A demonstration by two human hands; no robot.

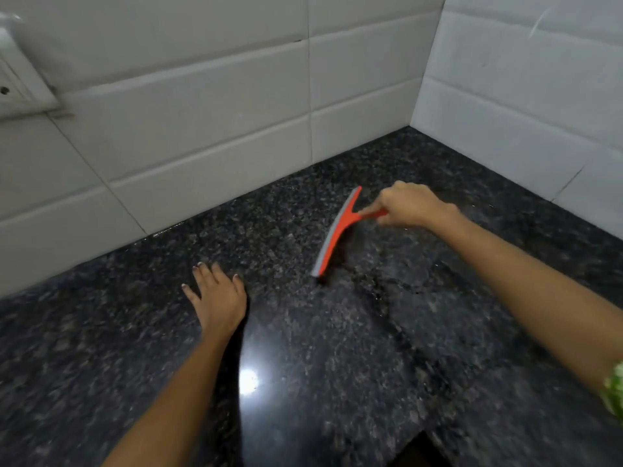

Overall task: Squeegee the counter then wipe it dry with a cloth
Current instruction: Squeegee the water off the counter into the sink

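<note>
Right hand (409,203) grip clenched on red plastic squeegee (337,230) near far-right corner of speckled black granite tabletop (135,332); left hand (217,294) released, flat on tabletop

Both forearms bare — a green patterned sleeve (614,390) edges the right arm.
</note>
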